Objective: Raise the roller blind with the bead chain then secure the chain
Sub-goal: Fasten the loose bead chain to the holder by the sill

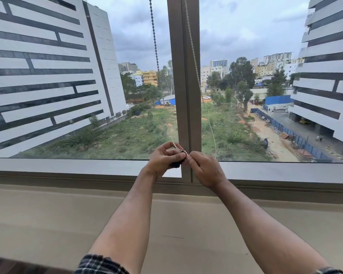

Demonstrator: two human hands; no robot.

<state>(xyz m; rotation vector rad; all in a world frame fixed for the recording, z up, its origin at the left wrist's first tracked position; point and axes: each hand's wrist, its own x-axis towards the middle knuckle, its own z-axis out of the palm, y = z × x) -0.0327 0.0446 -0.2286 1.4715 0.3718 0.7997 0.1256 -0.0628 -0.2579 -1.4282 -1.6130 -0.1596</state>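
Head view shows both glass panes uncovered from top to bottom, so the roller blind appears already raised and lies out of view above; the step in hand is judged to be securing the chain. The person's left hand (163,160) is curled narrow, its thumb and forefinger pinching the lower bend of the white beaded plastic chain (178,147) and cupping a small dark object (176,165), perhaps a chain clip, though that cannot be made out. The right hand (203,169) is likewise closed tight, pinching the same chain just beside the left, directly in front of the grey metal window mullion (183,76), low down near the grey window sill frame (67,166). One strand climbs left of the mullion, another along its right side. The next move probably calls for seating the beads in the clip while keeping the loop taut. No brand, label or readable writing shows anywhere.
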